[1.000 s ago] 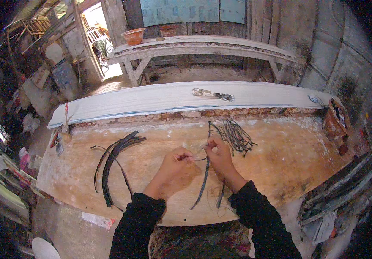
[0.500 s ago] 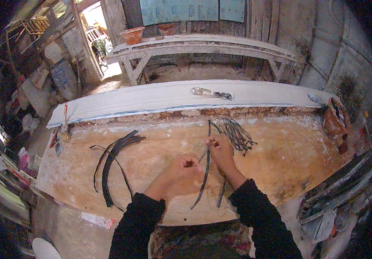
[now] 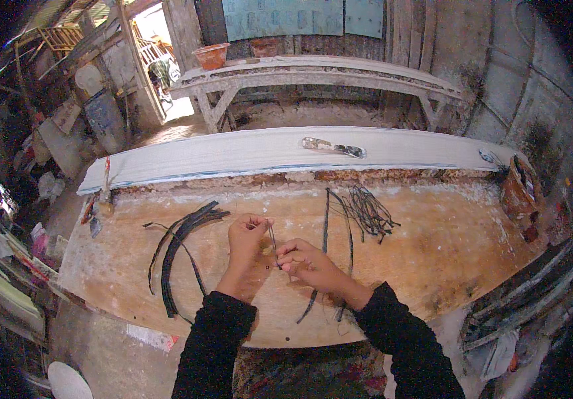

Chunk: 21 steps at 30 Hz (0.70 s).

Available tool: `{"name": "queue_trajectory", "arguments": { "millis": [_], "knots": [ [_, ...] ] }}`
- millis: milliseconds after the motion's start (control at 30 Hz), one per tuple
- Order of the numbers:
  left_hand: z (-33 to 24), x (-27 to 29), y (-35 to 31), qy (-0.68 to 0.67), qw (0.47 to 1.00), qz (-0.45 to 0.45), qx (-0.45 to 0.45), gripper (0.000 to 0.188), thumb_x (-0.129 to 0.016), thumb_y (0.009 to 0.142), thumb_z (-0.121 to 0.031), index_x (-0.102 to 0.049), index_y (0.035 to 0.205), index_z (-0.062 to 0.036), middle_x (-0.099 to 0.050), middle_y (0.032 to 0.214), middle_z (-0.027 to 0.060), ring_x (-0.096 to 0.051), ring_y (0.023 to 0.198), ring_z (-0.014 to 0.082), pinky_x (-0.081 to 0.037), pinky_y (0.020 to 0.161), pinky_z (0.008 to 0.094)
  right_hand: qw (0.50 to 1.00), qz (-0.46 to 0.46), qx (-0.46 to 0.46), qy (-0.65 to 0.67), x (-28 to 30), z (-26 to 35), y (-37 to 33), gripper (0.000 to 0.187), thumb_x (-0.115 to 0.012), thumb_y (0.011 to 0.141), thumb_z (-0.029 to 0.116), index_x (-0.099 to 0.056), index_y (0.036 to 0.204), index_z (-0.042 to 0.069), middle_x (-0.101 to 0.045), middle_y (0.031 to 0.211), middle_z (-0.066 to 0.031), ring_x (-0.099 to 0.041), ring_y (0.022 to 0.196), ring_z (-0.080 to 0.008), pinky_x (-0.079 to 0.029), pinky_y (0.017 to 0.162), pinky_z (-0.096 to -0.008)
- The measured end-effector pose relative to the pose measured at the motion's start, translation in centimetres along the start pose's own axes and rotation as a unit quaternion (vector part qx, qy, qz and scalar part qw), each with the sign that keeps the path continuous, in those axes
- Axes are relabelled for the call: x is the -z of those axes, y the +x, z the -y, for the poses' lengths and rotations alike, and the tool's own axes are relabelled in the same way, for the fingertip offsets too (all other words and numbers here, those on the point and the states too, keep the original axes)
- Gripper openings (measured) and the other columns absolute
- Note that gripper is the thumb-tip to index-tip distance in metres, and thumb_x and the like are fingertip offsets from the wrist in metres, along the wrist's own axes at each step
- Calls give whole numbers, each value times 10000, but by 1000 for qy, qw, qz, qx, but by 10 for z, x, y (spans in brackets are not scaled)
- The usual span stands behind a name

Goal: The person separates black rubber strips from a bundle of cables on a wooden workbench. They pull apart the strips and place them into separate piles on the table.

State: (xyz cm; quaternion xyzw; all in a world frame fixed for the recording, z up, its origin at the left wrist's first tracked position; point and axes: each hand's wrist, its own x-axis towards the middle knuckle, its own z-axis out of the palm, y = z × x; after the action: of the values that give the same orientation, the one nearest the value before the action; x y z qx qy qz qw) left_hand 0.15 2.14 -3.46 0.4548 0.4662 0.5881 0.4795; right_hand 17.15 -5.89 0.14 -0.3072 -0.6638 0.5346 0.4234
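My left hand point(image 3: 246, 238) pinches the upper end of a short thin dark cord point(image 3: 272, 239) above the middle of the wooden board. Lower and to the right, the fingers of my right hand point(image 3: 305, 265) close on the cord's bottom end, so it runs nearly upright between both hands. Right of my hands, a long black strip point(image 3: 326, 226) lies bent over at its top, its lower part passing behind my right hand. A bunch of thin, knotted dark cords point(image 3: 371, 214) sits beyond it. A curved bundle of black strips point(image 3: 169, 272) lies left of my left hand.
The plywood board point(image 3: 446, 253) adjoins a raised white slab point(image 3: 220, 163) with a stained scraper-like tool point(image 3: 333, 147) on it. A brush point(image 3: 106, 179) leans at the left end, and a reddish container point(image 3: 520, 186) stands at the right. A whitish bench point(image 3: 286, 68) bears an orange pot point(image 3: 211, 56).
Both hands have moved left, away from the long black strip. My left hand has risen and my right hand has dropped below it, with the thin cord now between them.
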Motion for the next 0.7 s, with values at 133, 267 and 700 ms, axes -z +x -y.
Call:
{"name": "queue_trajectory", "arguments": {
  "millis": [133,267,700],
  "knots": [
    [4,1,-4,-31,999,11,13,101,-681,722,-55,-588,712,-17,-566,656,1,-492,567,63,-396,500,202,999,29,1,-32,6,6,2,180,-651,771,171,-640,881,29,-508,1047,-49,-481,1003,-166,-398,868,-304],
    [10,-6,-6,-44,998,40,22,79,-666,731,-40,-592,729,-13,-575,665,11,-511,587,79,-413,533,207,984,29,99,-145,19,-12,2,123,-657,763,122,-647,848,33,-551,964,-54,-507,945,-143,-434,775,-275],
    [-41,-31,-50,8,955,262,136,43,-620,772,-33,-588,791,-12,-558,753,21,-530,703,96,-426,626,225,921,-273,33,-277,47,-17,10,122,-625,729,47,-506,752,42,-528,732,-26,-514,681,-117,-419,628,-256]
  ]
}}
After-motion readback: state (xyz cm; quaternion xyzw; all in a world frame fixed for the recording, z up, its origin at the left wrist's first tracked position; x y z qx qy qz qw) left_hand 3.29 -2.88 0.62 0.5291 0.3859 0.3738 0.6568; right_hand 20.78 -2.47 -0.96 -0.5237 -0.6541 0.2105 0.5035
